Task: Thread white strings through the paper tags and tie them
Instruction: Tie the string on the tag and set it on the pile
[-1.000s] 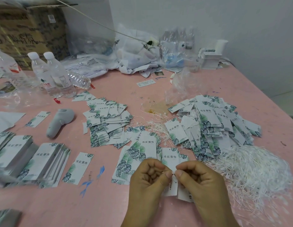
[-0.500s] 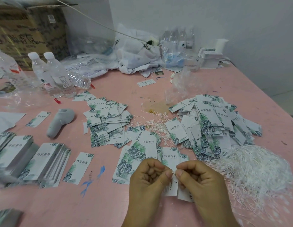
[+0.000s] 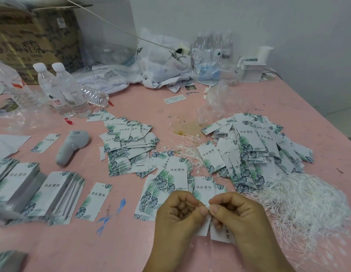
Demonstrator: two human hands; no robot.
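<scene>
Close together at lower centre, left hand (image 3: 178, 214) and right hand (image 3: 236, 213) pinch one paper tag (image 3: 221, 233) | string too fine to see | white strings (image 3: 308, 205) heaped lower right on pink bench (image 3: 131, 250)

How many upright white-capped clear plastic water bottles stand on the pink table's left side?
3: one at the far-left edge, cap cut off, and two side by side. A capless bottle lies behind them; more may be hidden.

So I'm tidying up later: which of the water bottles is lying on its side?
The clear crushed bottle, capless end toward the table's middle, just right of the two upright white-capped bottles.
</scene>
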